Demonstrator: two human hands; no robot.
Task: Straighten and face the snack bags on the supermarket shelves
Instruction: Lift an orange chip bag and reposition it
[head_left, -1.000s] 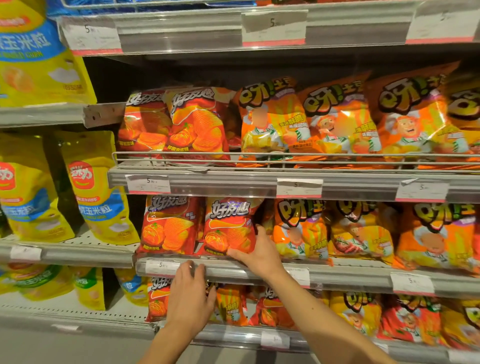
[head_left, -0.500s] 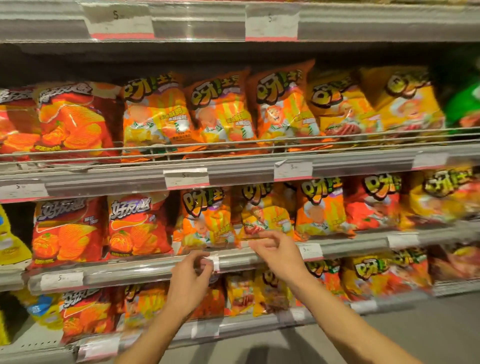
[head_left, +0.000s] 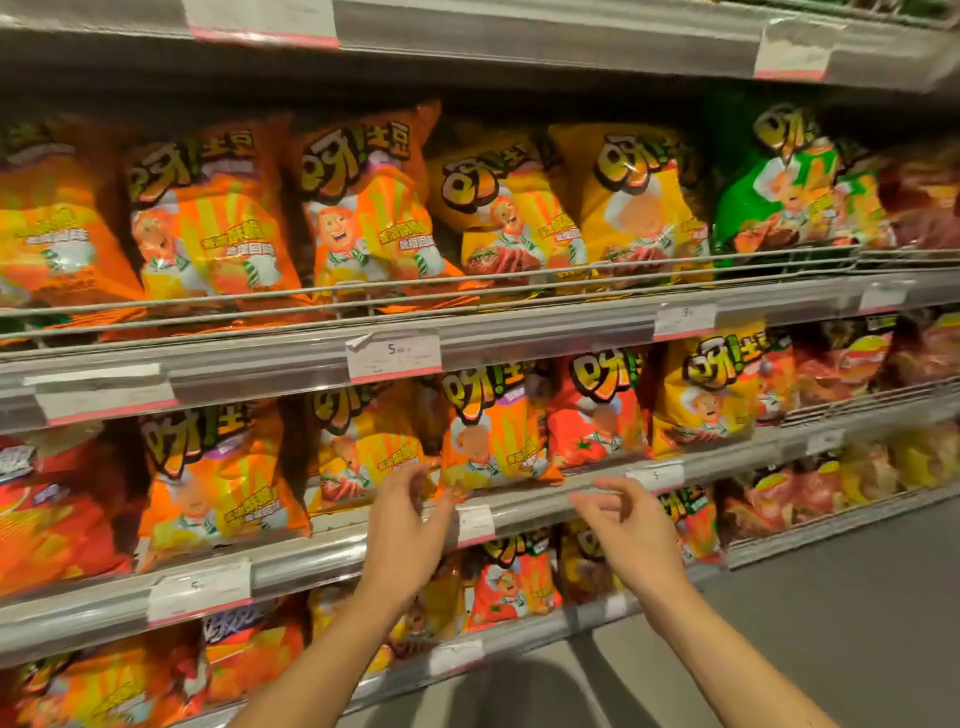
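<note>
Rows of orange, yellow and red snack bags fill three shelves. On the middle shelf an orange bag (head_left: 493, 436) leans with its bottom corner poking over the front rail (head_left: 332, 556). A yellow-orange bag (head_left: 363, 457) stands to its left and a red bag (head_left: 597, 415) to its right. My left hand (head_left: 410, 530) is raised in front of the rail, fingers loosely spread, fingertips just short of the yellow-orange bag. My right hand (head_left: 628, 530) hovers before the rail below the red bag, fingers relaxed. Neither hand holds anything.
The upper shelf holds orange bags (head_left: 208, 223), yellow bags (head_left: 623, 202) and a green bag (head_left: 779, 187) behind a wire guard (head_left: 467, 280). Price tags (head_left: 393, 356) hang on the rails. More bags fill the bottom shelf (head_left: 509, 582). Grey floor (head_left: 831, 623) lies at lower right.
The view has shifted further right along the shelves. Both hands have come off the shelf rail and bag and moved right, now hovering in front of the middle shelf.
</note>
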